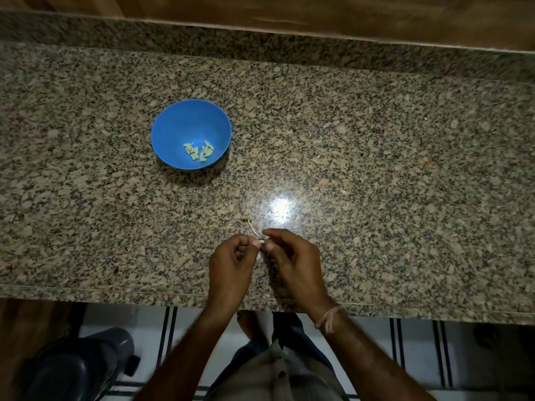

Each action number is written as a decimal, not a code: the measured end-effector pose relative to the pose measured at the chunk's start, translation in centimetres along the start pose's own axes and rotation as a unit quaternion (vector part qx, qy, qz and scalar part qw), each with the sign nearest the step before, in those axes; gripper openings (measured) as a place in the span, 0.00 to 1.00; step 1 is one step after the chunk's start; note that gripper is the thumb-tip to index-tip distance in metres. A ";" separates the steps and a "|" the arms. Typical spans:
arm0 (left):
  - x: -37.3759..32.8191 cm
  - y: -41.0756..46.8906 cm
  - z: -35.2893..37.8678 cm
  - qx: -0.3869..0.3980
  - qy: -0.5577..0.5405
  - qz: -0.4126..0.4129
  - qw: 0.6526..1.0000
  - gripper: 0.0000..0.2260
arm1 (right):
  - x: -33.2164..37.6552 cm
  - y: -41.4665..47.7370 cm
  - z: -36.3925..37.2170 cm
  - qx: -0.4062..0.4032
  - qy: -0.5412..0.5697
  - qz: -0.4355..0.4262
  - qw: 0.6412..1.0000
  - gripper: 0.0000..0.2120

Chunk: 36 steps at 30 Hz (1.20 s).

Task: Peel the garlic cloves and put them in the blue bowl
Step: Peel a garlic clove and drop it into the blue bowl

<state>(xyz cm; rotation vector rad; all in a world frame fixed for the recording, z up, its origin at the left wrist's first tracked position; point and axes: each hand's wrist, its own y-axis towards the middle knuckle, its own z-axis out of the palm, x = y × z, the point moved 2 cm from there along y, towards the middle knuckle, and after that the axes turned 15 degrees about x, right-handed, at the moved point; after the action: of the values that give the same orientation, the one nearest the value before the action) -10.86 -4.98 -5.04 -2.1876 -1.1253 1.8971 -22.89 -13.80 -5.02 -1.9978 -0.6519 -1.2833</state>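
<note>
Close under my chin, both forearms reach out over the counter's near edge, a thread band (328, 316) on my right wrist. Beyond them my left hand (231, 264) and right hand (295, 264) are drawn together, fingertips meeting, both pinching one small garlic clove (261, 241). It is mostly hidden between my fingers, so I cannot tell which way its long axis runs. A thin dry sliver of skin or stem (252, 227) sticks out from the pinch, pointing toward eleven o'clock, its far tip over the granite countertop (376, 169). Farther along nearly that same line, at about eleven o'clock from my fingertips and well apart from them, stands the blue bowl (165, 123), with a little heap of peeled cloves (199, 151) lying at its five o'clock side. As I judge it, my left hand is the nearer to the bowl, so once the skin is off, that hand has the shorter carry, up and leftward.
</note>
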 end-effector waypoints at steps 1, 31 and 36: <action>-0.1 0.0 0.0 0.004 0.014 0.001 1.000 0.04 | 0.2 0.1 0.1 0.010 0.058 0.008 0.998 0.08; -0.9 -0.6 -0.2 0.038 -0.016 0.086 0.995 0.06 | -1.2 0.8 0.5 0.044 0.235 0.093 0.967 0.04; -0.8 -0.3 -0.3 0.020 0.028 0.093 0.995 0.06 | -1.1 0.8 0.7 0.036 0.256 0.110 0.960 0.08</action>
<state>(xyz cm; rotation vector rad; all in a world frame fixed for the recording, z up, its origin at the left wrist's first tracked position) -10.72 -5.09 -4.15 -2.3822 -0.8968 1.8928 -22.40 -13.85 -6.44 -1.5310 -0.2163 -1.5278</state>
